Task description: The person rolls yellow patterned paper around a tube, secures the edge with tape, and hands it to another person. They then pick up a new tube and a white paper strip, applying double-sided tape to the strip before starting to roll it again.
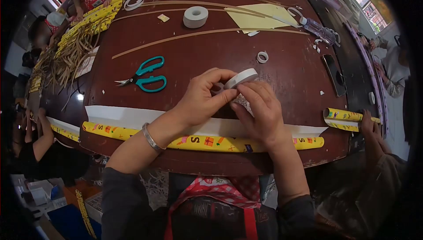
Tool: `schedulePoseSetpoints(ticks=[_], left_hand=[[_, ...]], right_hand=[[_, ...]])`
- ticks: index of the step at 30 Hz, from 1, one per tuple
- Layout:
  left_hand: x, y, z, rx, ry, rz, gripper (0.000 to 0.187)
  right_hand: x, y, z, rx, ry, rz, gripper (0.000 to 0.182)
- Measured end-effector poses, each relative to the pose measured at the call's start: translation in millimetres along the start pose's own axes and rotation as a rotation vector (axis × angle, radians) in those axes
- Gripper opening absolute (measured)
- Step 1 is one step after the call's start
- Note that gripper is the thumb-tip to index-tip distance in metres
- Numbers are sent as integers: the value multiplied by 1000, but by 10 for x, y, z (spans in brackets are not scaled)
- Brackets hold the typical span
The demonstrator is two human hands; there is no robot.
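My left hand [200,93], with a bracelet on its wrist, grips a roll of white tape [243,78] above the table. Fingertips of my right hand [264,112] close on the near edge of the same roll; the tape's loose end cannot be made out. Below both wrists lies a partly rolled sheet of yellow printed paper [194,143], its white inner side [119,114] facing up along the far edge. Teal-handled scissors [150,82] rest with blades apart to the left of my hands. A small white tape ring [262,57] sits just beyond them.
On the dark red table [185,70] are a thick white roll [195,18], long brown strips [167,39], pale yellow paper [260,15], a bottle [318,30] and a phone [333,75]. Other people work at both sides with yellow paper [94,19].
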State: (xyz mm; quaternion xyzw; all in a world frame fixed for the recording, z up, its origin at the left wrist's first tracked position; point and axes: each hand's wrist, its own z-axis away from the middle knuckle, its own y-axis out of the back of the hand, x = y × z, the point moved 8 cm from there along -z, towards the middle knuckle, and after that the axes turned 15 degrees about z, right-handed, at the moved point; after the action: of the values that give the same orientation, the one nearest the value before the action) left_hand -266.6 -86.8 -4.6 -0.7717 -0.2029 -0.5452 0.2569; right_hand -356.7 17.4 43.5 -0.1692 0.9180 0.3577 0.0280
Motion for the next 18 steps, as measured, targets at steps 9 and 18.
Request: schedulePoseSetpoints(ticks=[9,18], left_hand=[[400,-73,72,7,-411,-575,38],[511,-215,147,-29,-529,-834,42]], right_hand=[[58,140,-36,-18,-114,38,31],[106,139,-6,15,-141,60,26]])
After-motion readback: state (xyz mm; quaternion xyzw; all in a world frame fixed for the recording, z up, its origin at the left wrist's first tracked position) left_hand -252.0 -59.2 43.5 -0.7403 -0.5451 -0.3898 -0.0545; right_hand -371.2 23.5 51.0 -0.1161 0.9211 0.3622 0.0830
